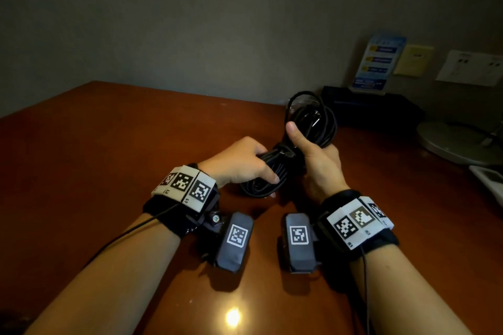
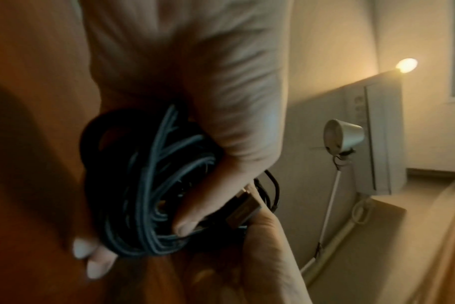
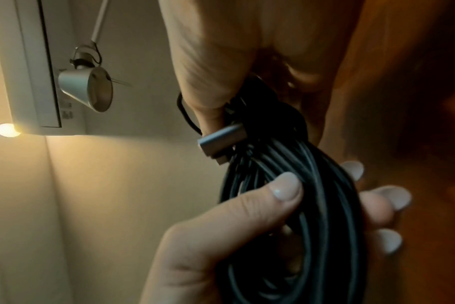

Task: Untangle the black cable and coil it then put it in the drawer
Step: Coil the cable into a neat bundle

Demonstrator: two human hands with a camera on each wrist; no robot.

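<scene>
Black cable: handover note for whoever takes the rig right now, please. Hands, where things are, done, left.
Left hand: grips the near end of the black cable bundle, fingers curled round the strands.
Right hand: grips the bundle at its middle, thumb up along the loops.
Cable: held above the wooden desk, gathered into a coil; a metal plug end sticks out at the wrapped middle.
Done: untangling and coiling look mostly finished.
Left: tuck in the loose end if needed, then put the coil in the drawer. No drawer shows in any view, so find it first.
</scene>
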